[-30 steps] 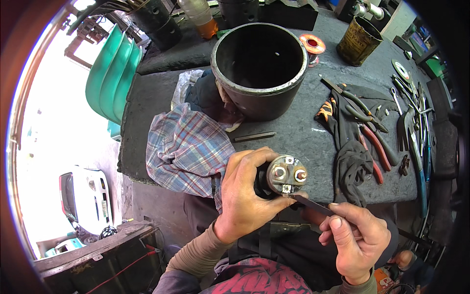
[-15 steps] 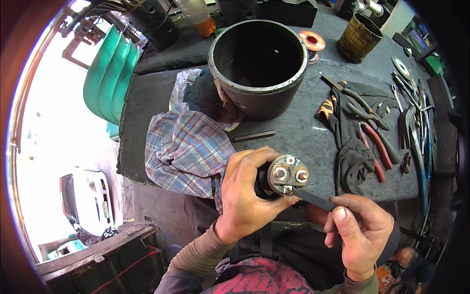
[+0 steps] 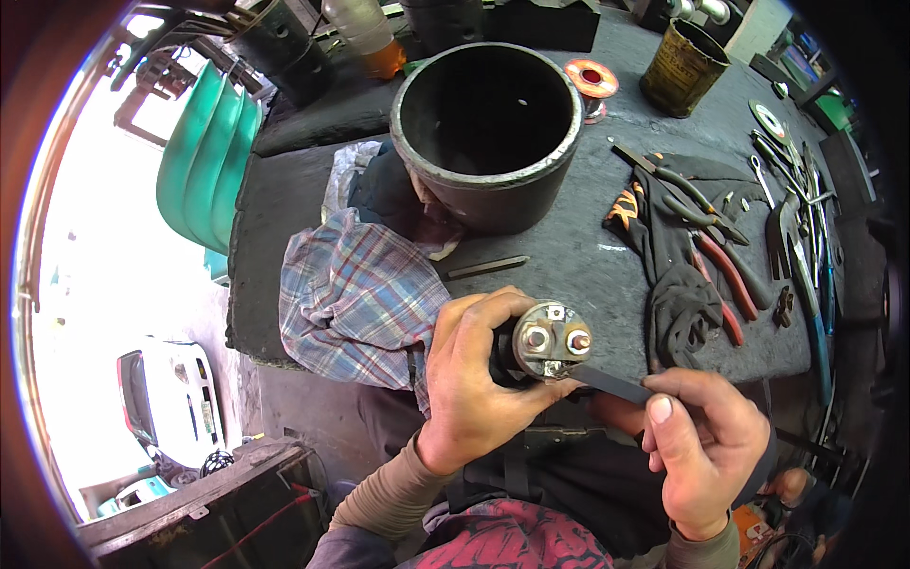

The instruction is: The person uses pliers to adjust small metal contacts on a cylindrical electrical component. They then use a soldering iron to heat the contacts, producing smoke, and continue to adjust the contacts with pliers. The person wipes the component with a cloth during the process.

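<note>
My left hand (image 3: 479, 379) is wrapped round a starter solenoid (image 3: 551, 339), a dark cylinder whose pale round end faces up. Two bolt terminals with nuts stand on that end, and small metal tabs sit at its rim. Between the thumb and fingers of my right hand (image 3: 706, 446) is a flat dark strip, like a thin file (image 3: 614, 384). The strip's far end meets the near edge of the solenoid, close to a small tab and my left thumb tip. Whether its surface is toothed cannot be made out.
Beyond my hands stands a wide black pot (image 3: 488, 142) on the dark bench. Left of it lies a plaid cloth (image 3: 365, 294); a thin metal bar (image 3: 487, 266) lies in front. Red-handled pliers (image 3: 728, 275), a dark cloth (image 3: 682, 313), a solder spool (image 3: 591, 78) and a rusty can (image 3: 684, 71) are rightward.
The view has shifted a little, so the bench things appear slightly farther left. My right hand with the strip has drawn slightly away from the solenoid; both grips are the same.
</note>
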Tool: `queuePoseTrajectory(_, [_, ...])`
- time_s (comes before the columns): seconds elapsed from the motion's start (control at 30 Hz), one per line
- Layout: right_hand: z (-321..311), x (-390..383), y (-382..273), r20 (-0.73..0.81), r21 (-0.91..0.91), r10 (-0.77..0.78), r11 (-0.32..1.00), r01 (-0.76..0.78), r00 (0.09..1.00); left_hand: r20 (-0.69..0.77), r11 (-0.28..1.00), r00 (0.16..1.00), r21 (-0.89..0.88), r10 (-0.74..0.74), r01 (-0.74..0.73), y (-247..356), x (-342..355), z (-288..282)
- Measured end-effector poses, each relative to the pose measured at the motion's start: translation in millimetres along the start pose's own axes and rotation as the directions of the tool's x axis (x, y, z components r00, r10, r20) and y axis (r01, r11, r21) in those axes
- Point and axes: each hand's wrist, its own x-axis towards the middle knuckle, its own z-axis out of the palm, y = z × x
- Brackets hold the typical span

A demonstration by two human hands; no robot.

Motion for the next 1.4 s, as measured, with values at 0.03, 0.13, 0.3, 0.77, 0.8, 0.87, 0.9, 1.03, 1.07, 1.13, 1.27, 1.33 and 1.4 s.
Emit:
queuePoseTrajectory(0.03, [-0.4, -2.5, 2.9, -0.006, -0.063, -0.094, 0.994, 0.093, 0.996, 0.003, 1.000, 1.000, 0.009, 0.004, -0.004, 0.4, 0.5, -0.3])
queuePoseTrajectory(0.13, [3.6, -6.0, 3.9, 0.002, -0.182, -0.287, 0.942, 0.283, 0.958, -0.029, 0.998, 0.998, 0.041, 0.051, -0.050, -1.2, 2.2, 2.4])
queuePoseTrajectory(0.3, [6.4, -2.3, 6.2, 0.192, -0.397, -0.563, 0.704, 0.588, 0.804, -0.038, 0.994, 0.996, 0.083, 0.078, -0.075, -2.3, 1.4, 1.7])
queuePoseTrajectory(0.77, [-4.9, -2.0, 1.9, 0.303, -0.441, -0.540, 0.651, 0.618, 0.785, -0.043, 0.994, 0.996, 0.082, 0.073, -0.069, -1.9, 1.8, 2.5])
queuePoseTrajectory(0.8, [-6.5, -0.2, -1.1, 0.314, -0.449, -0.541, 0.639, 0.624, 0.780, -0.044, 0.994, 0.996, 0.082, 0.074, -0.070, -2.1, 2.1, 2.4])
queuePoseTrajectory(0.87, [-8.3, 1.1, -3.0, 0.314, -0.455, -0.543, 0.633, 0.626, 0.779, -0.041, 0.995, 0.997, 0.079, 0.068, -0.065, -1.6, 2.3, 2.1])
queuePoseTrajectory(0.9, [-9.2, 1.1, -3.1, 0.303, -0.454, -0.544, 0.639, 0.621, 0.782, -0.039, 0.995, 0.997, 0.077, 0.062, -0.059, -1.1, 2.1, 2.2])
queuePoseTrajectory(1.03, [-7.3, 0.2, -2.9, 0.214, -0.427, -0.538, 0.699, 0.573, 0.815, -0.029, 0.996, 0.998, 0.073, 0.052, -0.050, -1.4, 2.1, 2.4])
queuePoseTrajectory(1.07, [-7.7, 1.4, -0.9, 0.225, -0.413, -0.531, 0.708, 0.573, 0.817, -0.027, 0.996, 0.998, 0.074, 0.055, -0.053, -2.3, 1.9, 2.7])
queuePoseTrajectory(1.13, [-8.5, 4.3, 3.2, 0.248, -0.382, -0.516, 0.725, 0.572, 0.820, -0.022, 0.995, 0.998, 0.078, 0.059, -0.057, -4.6, 0.3, 2.7])
queuePoseTrajectory(1.27, [-10.9, 5.7, -0.1, 0.266, -0.392, -0.503, 0.723, 0.569, 0.823, -0.034, 0.996, 0.998, 0.075, 0.051, -0.048, -4.9, -0.9, 2.5])
queuePoseTrajectory(1.33, [-15.8, 4.3, -1.9, 0.259, -0.399, -0.482, 0.735, 0.548, 0.837, -0.033, 0.996, 0.997, 0.067, 0.063, -0.060, -3.7, 0.7, 3.5])
queuePoseTrajectory(1.4, [-11.0, 6.5, -1.8, 0.235, -0.396, -0.504, 0.731, 0.555, 0.831, -0.031, 0.997, 0.999, 0.064, 0.037, -0.035, -3.4, 0.5, 3.7])
